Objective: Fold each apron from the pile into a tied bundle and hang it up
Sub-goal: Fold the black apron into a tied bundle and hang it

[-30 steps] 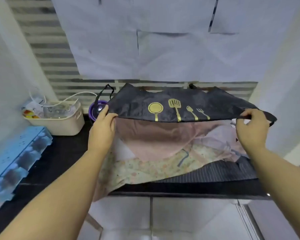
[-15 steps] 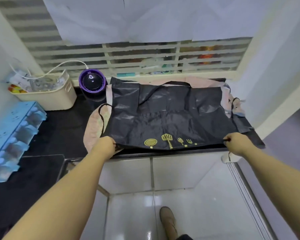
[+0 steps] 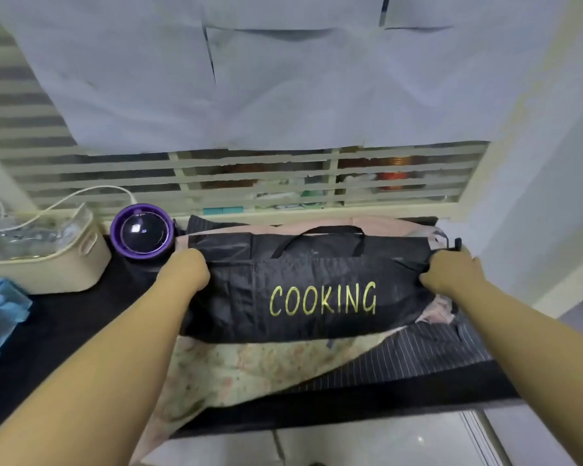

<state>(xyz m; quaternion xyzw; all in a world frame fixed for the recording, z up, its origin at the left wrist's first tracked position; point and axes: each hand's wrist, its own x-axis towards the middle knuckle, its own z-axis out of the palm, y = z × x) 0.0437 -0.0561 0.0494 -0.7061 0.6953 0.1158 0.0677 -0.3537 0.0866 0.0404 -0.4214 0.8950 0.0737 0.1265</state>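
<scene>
Nearest me on the dark worktop (image 3: 64,331) lies the rest of the pile: a floral apron (image 3: 249,368) spilling over the near edge, and a striped apron (image 3: 418,354) to its right. On top of them, a little farther in, sits the black apron (image 3: 317,270), doubled over so its near flap shows the word COOKING.

It looks thin, light and limp, with a slight sheen, so I expect it to slide on the aprons beneath and sag wherever it isn't held. Corners and folded edges are the places to take it, with the fabric kept stretched between both hands.

That is how I have it. My left hand (image 3: 184,269) is closed on the left end of the flap's far edge, and my right hand (image 3: 451,274) is clamped on the right end, a bit of tie poking out beyond it. The apron spans the gap between them, pulled fairly flat.

Beyond the hands its neck strap (image 3: 317,232) loops across the far layer, with a pink apron (image 3: 384,225) showing behind.
</scene>
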